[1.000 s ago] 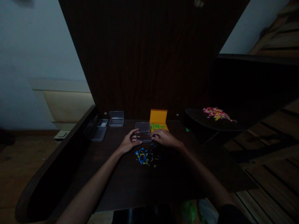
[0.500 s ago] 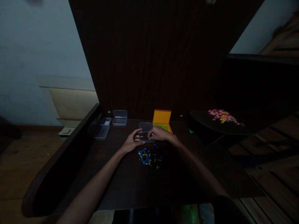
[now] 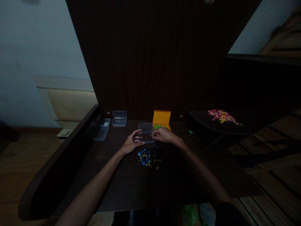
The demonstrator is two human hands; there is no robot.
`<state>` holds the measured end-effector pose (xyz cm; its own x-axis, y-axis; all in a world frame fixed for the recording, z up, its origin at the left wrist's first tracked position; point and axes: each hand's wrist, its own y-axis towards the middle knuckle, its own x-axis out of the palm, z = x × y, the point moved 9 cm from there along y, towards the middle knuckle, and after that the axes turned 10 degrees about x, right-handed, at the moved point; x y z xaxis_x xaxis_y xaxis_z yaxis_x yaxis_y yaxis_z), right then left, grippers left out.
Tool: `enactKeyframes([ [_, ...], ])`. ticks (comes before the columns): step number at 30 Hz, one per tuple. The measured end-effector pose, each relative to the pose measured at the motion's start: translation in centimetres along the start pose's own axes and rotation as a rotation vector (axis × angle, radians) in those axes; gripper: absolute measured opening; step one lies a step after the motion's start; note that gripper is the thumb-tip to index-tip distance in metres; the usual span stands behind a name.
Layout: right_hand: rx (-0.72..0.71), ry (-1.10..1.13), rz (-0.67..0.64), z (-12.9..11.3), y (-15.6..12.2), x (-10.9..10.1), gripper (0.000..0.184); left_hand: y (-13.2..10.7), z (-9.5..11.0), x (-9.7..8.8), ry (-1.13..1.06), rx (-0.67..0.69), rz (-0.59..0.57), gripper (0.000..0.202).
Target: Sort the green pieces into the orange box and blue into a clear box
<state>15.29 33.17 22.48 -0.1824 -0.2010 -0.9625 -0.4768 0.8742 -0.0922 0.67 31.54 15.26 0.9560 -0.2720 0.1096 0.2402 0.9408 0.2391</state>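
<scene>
The scene is dim. A small clear plastic box (image 3: 145, 129) with its lid up stands on the dark table (image 3: 131, 185) in front of me. My left hand (image 3: 130, 145) curls round its left side, thumb and fingers touching it. My right hand (image 3: 164, 135) rests closed against its right side. Just nearer to me lies a scatter of small blue and yellow pieces (image 3: 147, 157). Behind the right hand an orange box (image 3: 161, 119) stands open with green pieces inside.
Two more clear boxes sit at the back left, an open one (image 3: 118, 118) and a flatter one (image 3: 102, 132). A pile of pink and yellow pieces (image 3: 221, 115) lies on a dark round surface to the right. A dark wooden panel rises behind the table.
My right hand slid left across the clear box and came back to its right edge. The left hand kept its place on the box.
</scene>
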Motion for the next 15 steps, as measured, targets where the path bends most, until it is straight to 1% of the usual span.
enactKeyframes([
  [3,0.047,0.037,-0.015,0.9,-1.1,-0.1,0.014,0.0,0.0,0.0,0.002,0.000,0.000,0.074],
  [8,0.065,0.061,-0.100,1.6,-3.0,1.4,0.010,0.0,-0.2,0.0,-0.006,0.004,0.008,0.074],
  [12,0.060,0.053,-0.100,1.7,-3.9,2.7,0.017,0.1,-0.3,-0.1,-0.015,0.003,0.012,0.074],
  [15,0.051,0.022,-0.089,1.7,-4.1,3.4,0.017,0.1,-0.3,-0.2,-0.020,0.003,0.017,0.074],
])
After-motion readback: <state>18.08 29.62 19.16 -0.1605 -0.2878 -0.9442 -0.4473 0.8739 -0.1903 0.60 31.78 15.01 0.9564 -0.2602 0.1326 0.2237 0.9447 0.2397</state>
